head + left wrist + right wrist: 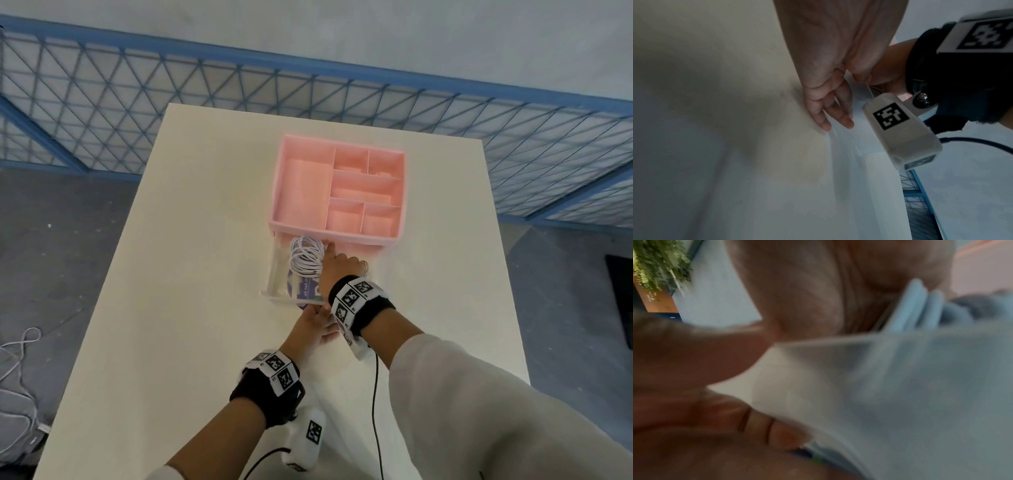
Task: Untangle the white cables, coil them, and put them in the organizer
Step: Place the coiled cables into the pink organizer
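A pink organizer (339, 144) with several top compartments stands on the white table (205, 240). Its clear bottom drawer (275, 270) is pulled out toward me. A coiled white cable (306, 255) lies in the drawer on a purple packet (303, 289). My right hand (342, 265) is over the drawer at the coil's right edge, index finger stretched along it. The blurred right wrist view shows cable strands (916, 305) against the fingers above the clear drawer wall (900, 369). My left hand (310, 325) pinches the drawer front (855, 146), with its fingers (828, 113) lying along the outer face.
A blue lattice fence (102, 85) runs behind the table. On the floor at the left lie a loose white cable (20, 346) and a grey bag (13, 421). A black wire (375, 411) hangs from the wrist camera.
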`<state>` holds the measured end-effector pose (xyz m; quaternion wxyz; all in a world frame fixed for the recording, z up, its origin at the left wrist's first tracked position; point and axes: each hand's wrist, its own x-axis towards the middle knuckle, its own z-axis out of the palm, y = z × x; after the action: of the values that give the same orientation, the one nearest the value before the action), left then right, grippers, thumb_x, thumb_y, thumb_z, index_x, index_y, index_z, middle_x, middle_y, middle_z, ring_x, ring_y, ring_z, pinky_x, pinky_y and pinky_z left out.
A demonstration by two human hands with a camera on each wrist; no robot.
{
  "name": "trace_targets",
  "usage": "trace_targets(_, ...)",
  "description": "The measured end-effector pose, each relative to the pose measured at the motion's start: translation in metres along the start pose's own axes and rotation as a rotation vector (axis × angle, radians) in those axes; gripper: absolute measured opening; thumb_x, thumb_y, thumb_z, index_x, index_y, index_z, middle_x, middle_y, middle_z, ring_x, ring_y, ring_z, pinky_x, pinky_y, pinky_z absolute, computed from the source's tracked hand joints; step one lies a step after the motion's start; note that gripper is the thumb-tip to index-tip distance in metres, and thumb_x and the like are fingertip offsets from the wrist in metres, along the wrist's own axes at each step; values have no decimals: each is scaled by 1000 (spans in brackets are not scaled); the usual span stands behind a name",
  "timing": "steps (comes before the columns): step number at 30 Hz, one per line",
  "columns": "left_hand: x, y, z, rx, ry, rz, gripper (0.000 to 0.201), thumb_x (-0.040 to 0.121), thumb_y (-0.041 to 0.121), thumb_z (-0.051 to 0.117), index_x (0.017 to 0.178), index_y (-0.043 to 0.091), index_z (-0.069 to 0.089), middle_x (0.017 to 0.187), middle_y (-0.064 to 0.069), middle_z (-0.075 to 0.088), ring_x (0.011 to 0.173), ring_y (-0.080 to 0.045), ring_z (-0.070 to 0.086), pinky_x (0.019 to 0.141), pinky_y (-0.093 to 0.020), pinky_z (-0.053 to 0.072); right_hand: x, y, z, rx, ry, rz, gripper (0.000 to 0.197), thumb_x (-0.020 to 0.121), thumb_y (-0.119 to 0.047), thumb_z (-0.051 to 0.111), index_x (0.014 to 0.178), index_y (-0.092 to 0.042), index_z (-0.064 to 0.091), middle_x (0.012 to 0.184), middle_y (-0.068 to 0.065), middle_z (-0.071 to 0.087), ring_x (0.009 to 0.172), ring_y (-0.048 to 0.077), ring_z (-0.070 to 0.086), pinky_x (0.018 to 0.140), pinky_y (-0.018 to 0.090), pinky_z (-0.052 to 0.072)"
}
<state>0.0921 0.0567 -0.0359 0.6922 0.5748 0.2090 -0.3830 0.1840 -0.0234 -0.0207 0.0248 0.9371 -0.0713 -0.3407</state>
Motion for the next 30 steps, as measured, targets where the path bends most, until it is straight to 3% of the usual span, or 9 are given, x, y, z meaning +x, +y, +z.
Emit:
trace_targets(7, 3, 8, 2, -8, 77, 50, 21, 104, 20, 37, 86, 18, 47, 72, 0, 50, 65, -9, 49, 60, -18, 47, 9, 0, 5, 284, 80, 166, 70, 90, -26, 46, 142, 2, 8, 132, 17, 44, 118, 37, 46, 92, 47, 42)
trace_targets(11, 10, 19, 4, -2, 27, 102, 24, 103, 25, 37, 83, 15, 45, 71, -5, 40, 64, -14, 38, 61, -23, 38, 21, 10, 1, 164, 155, 195, 47, 96, -30, 38, 130, 2, 37, 129, 21, 49, 115, 36, 48, 88, 40, 45)
trace_targets(14, 12, 28, 8, -3, 13, 99, 25, 104, 26, 35, 87, 12, 46, 71, -3, 39, 62, -11, 39, 61, -21, 38, 27, 19, 3, 155, 177, 199, 40, 95, -29, 41, 122, -2, 49, 128, 24, 52, 123, 41, 44, 91, 40, 45)
trace_targets(18, 14, 29, 9, 19, 1, 114, 40, 104, 23, 34, 65, 20, 31, 46, 13, 31, 38, -1, 28, 53, -20, 28, 30, 23, 7, 237, 192, 230, 49, 96, -35, 37, 129, 0, 44, 140, 27, 40, 133, 46, 29, 106, 49, 33)
trace_targets(20, 15, 33, 8, 38, -9, 121, 42, 104, 26, 34, 63, 21, 29, 42, 14, 27, 37, -1, 23, 52, -22, 20, 29, 24, 4, 237, 232, 212, 42, 96, -31, 38, 123, -1, 51, 134, 24, 48, 128, 43, 36, 106, 48, 33)
trace_targets(24, 21, 43, 10, 23, 21, 97, 40, 104, 25, 35, 65, 18, 35, 34, 14, 36, 32, 2, 33, 43, -11, 29, 33, 26, 0, 213, 273, 115, 26, 94, -18, 40, 97, -9, 64, 106, 12, 66, 106, 34, 56, 92, 43, 44)
trace_targets(26, 23, 43, 11, 24, 6, 97, 38, 104, 26, 34, 68, 17, 39, 34, 14, 41, 32, 3, 39, 42, -10, 33, 30, 27, -4, 242, 266, 111, 27, 95, -19, 39, 94, -9, 64, 100, 11, 67, 102, 33, 59, 88, 41, 44)
trace_targets(28, 25, 40, 9, 6, 11, 97, 28, 104, 27, 34, 86, 15, 52, 44, 15, 60, 44, 6, 57, 47, -8, 46, 29, 30, -7, 287, 231, 104, 33, 97, -27, 35, 100, -8, 62, 103, 12, 66, 105, 33, 58, 90, 41, 41)
trace_targets(30, 24, 40, 9, -56, -13, 51, 27, 105, 26, 32, 114, 12, 53, 87, 3, 78, 80, -3, 72, 60, -12, 51, 25, 35, -8, 330, 141, 103, 48, 97, -44, 30, 115, -7, 55, 115, 14, 61, 112, 32, 53, 96, 41, 39)
